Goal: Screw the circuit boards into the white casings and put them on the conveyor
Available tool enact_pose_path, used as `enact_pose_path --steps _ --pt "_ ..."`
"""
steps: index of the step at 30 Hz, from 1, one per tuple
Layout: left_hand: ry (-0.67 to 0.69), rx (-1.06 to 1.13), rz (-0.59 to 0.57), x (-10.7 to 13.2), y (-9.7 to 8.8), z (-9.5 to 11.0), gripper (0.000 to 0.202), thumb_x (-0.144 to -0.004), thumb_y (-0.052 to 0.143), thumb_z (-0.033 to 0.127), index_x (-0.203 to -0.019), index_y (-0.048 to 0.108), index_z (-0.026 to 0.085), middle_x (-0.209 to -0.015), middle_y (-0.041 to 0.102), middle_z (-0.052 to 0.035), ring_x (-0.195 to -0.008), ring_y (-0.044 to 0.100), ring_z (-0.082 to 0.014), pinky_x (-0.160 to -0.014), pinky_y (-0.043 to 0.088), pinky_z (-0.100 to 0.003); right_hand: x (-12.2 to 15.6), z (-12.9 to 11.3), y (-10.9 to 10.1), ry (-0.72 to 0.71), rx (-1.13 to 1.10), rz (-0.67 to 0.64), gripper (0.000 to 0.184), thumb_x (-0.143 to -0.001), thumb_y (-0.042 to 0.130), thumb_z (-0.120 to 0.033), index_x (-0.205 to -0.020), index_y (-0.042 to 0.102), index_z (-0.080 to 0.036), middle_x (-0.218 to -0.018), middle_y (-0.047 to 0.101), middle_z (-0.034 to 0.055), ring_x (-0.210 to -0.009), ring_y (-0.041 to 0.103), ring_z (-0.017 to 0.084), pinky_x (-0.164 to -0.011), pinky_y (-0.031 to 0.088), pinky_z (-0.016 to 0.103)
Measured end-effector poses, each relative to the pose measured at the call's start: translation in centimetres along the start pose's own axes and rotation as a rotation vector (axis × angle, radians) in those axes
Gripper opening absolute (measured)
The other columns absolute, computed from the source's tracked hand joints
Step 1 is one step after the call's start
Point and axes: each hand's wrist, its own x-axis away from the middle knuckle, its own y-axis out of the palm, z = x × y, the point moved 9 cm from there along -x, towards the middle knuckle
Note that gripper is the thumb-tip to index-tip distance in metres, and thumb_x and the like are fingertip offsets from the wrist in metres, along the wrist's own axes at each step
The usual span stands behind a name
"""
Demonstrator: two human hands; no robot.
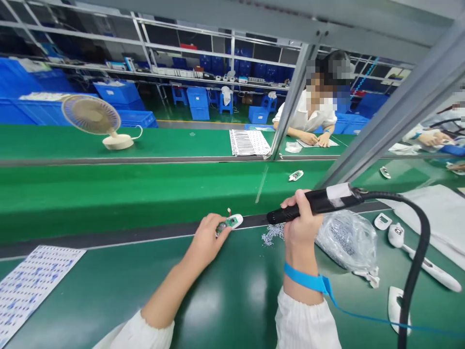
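Note:
My left hand is closed on a small white plastic housing with a green circuit board in it, at the front edge of the conveyor. In my right hand is a black electric screwdriver, held sideways with its nose to the left and its thick cable running off to the right. Beneath that nose lies a pile of tiny screws on the green bench. A clear plastic bag holding more screws rests right of my right wrist, which wears a blue strap.
Along the green conveyor lies another circuit-board housing. White plastic parts lie at right, a printed sheet at left. Slanted metal posts rise ahead. Across stand a fan and a co-worker.

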Motion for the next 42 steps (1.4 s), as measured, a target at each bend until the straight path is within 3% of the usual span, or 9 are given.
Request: enact_pose_path --steps 8,13,19,23,26,30,33,37,42 --pt "-0.280 -0.226 0.049 -17.6 -2.5 -9.2 0.028 -0.087 0.061 0.041 -0.099 0.068 0.017 -0.103 0.069 -0.0128 -0.096 0.065 -0.0285 -0.086 0.050 -0.039 0.0 2.5 -1.8 0.076 0.023 0.157 0.026 -0.077 0.081 -0.035 -0.080 0.061 -0.019 -0.060 0.056 -0.0031 -0.054 0.056 0.017 -0.059 0.046 0.033" --pt "-0.328 -0.257 0.094 -19.8 -1.8 -11.9 0.031 -0.088 0.058 0.040 -0.102 0.068 0.014 -0.108 0.068 -0.0171 -0.103 0.064 -0.0312 -0.090 0.049 -0.040 0.1 3.3 -2.0 0.120 -0.012 0.159 0.025 -0.077 0.081 -0.035 -0.079 0.062 -0.019 -0.060 0.058 -0.0019 -0.055 0.056 0.017 -0.060 0.045 0.033" --pt "-0.310 -0.179 0.137 -19.8 -1.2 -11.2 0.042 -0.085 0.063 0.047 -0.110 0.066 0.014 -0.114 0.067 -0.0175 -0.111 0.061 -0.0320 -0.097 0.046 -0.041 0.3 3.6 -1.7 0.125 0.003 0.127 0.025 -0.079 0.080 -0.036 -0.080 0.064 -0.018 -0.061 0.060 -0.0005 -0.057 0.056 0.017 -0.061 0.045 0.032" --pt "-0.295 -0.072 0.229 -17.2 -3.4 -9.2 0.047 -0.084 0.061 0.052 -0.115 0.063 0.016 -0.118 0.066 -0.0156 -0.111 0.061 -0.0307 -0.098 0.046 -0.042 0.0 3.4 -1.9 0.122 -0.002 0.159 0.028 -0.076 0.082 -0.038 -0.080 0.064 -0.017 -0.058 0.059 -0.0010 -0.054 0.056 0.016 -0.059 0.044 0.032" --pt "-0.294 0.033 0.317 -11.1 -4.5 -6.9 0.049 -0.088 0.050 0.059 -0.113 0.061 0.018 -0.111 0.068 -0.0118 -0.100 0.064 -0.0262 -0.088 0.051 -0.038 -0.1 3.8 -2.3 0.134 -0.010 0.173 0.029 -0.074 0.083 -0.038 -0.080 0.064 -0.016 -0.057 0.059 -0.0013 -0.054 0.056 0.016 -0.060 0.045 0.032" --pt "-0.334 0.262 0.381 -0.2 -2.9 -3.3 0.047 -0.086 0.053 0.065 -0.094 0.062 0.019 -0.079 0.064 -0.0034 -0.072 0.061 -0.0185 -0.067 0.050 -0.028 0.0 4.5 -2.4 0.131 -0.025 0.162 0.028 -0.075 0.082 -0.038 -0.081 0.065 -0.016 -0.058 0.059 -0.0018 -0.053 0.056 0.016 -0.059 0.045 0.031" --pt "-0.381 0.398 0.304 5.0 -0.3 -1.0 0.044 -0.083 0.061 0.063 -0.084 0.062 0.019 -0.063 0.055 0.0022 -0.056 0.050 -0.0138 -0.054 0.041 -0.024 0.4 4.5 -1.7 0.098 -0.039 0.142 0.027 -0.076 0.081 -0.038 -0.082 0.064 -0.017 -0.057 0.060 -0.0024 -0.053 0.056 0.015 -0.059 0.044 0.031" --pt "-0.283 0.343 0.127 5.7 1.7 1.5 0.040 -0.088 0.058 0.059 -0.079 0.062 0.020 -0.058 0.049 0.0042 -0.053 0.042 -0.0122 -0.053 0.035 -0.024 0.5 3.0 -0.8 0.035 -0.004 0.123 0.027 -0.076 0.080 -0.038 -0.078 0.064 -0.016 -0.056 0.060 -0.0020 -0.052 0.056 0.015 -0.058 0.045 0.030" --pt "-0.207 0.328 0.096 4.8 1.5 2.2 0.039 -0.093 0.052 0.056 -0.076 0.058 0.021 -0.057 0.045 0.0055 -0.053 0.040 -0.0119 -0.055 0.033 -0.024 0.2 -0.5 -3.9 -0.042 0.160 0.239 0.030 -0.071 0.083 -0.039 -0.075 0.064 -0.016 -0.053 0.058 -0.0020 -0.045 0.053 0.016 -0.048 0.045 0.030"
